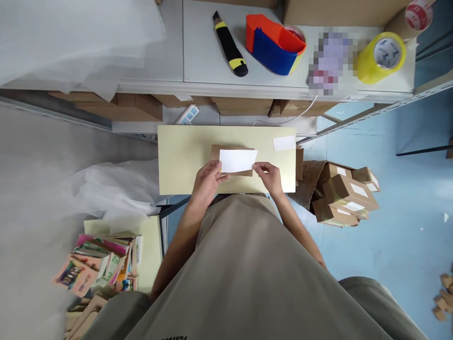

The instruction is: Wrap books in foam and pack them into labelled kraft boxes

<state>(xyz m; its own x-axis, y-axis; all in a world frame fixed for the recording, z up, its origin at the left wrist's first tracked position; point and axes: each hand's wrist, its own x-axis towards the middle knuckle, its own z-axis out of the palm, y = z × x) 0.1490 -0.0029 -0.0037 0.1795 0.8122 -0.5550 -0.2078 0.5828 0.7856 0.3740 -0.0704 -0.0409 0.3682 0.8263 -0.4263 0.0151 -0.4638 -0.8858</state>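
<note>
My left hand (208, 178) and my right hand (269, 175) pinch the two lower corners of a white paper label (237, 160). The label is held over a small flat brown cardboard box (216, 152) that lies on a pale yellow board (180, 160). A second white label (284, 143) lies on the board's far right corner. Both hands have their fingers closed on the label's edges.
A shelf (198, 56) beyond the board carries a black-and-yellow utility knife (230, 45), an orange-blue tape dispenser (276, 43) and a yellow tape roll (382, 56). Small labelled cardboard boxes (347, 194) pile at right. Colourful cards (99, 267) stack at lower left beside white plastic wrap (113, 189).
</note>
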